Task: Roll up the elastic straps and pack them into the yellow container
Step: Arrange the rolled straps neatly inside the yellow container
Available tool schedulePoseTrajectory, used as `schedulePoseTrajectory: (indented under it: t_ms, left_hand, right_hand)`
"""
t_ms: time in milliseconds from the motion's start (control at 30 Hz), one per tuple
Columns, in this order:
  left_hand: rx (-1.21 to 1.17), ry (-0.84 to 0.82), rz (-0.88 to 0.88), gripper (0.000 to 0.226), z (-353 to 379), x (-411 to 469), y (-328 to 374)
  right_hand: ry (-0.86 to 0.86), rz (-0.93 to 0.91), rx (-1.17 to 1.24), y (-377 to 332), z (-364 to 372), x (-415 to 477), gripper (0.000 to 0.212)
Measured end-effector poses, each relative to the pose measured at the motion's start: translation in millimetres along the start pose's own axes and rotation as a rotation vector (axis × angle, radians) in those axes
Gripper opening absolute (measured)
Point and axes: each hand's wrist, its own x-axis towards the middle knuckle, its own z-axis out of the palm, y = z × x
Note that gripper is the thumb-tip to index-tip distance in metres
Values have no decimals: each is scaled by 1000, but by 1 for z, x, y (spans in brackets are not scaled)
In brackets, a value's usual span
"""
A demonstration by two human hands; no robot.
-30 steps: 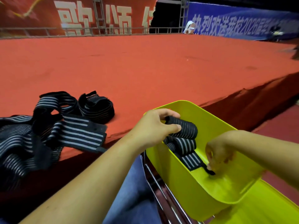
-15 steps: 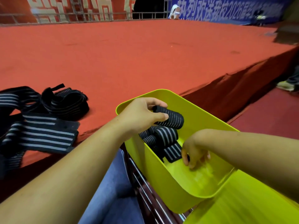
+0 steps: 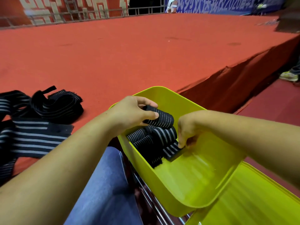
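My left hand [image 3: 129, 114] grips a rolled elastic strap [image 3: 159, 119] over the yellow container [image 3: 194, 181]; my right hand [image 3: 188, 131] pinches a loose strap end [image 3: 171, 149] inside.

We drew our right hand [image 3: 189, 130] left across the yellow container [image 3: 194, 179], from its bare floor up against the rolled straps [image 3: 164, 135]. The loose strap tail [image 3: 172, 151] it pinched, stretched rightward before, ended bunched short beside them.

Black grey-striped straps [image 3: 159, 135], yellow container [image 3: 186, 184], red carpet [image 3: 129, 51].
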Motion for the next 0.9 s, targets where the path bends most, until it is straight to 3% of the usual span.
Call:
schedulePoseTrajectory:
  t_ms: [67, 200, 467, 633, 800, 900]
  left_hand:
    - [38, -15, -40, 20, 0, 4, 2]
    - [151, -39, -116, 19, 4, 16, 6]
    - [407, -234, -275, 17, 26, 31, 3]
    - [528, -377, -311, 24, 53, 50, -4]
    - [539, -435, -352, 61, 62, 69, -15]
    - [458, -406, -398, 58, 65, 75, -20]
  right_hand:
    - [54, -48, 75, -5, -9, -2, 30]
    - [163, -115, 92, -16, -18, 2, 6]
    - [319, -187, 315, -28, -15, 24, 23]
    - [439, -206, 219, -23, -15, 31, 14]
    - [437, -228, 38, -19, -13, 30, 9]
    - [379, -260, -12, -18, -12, 29, 13]
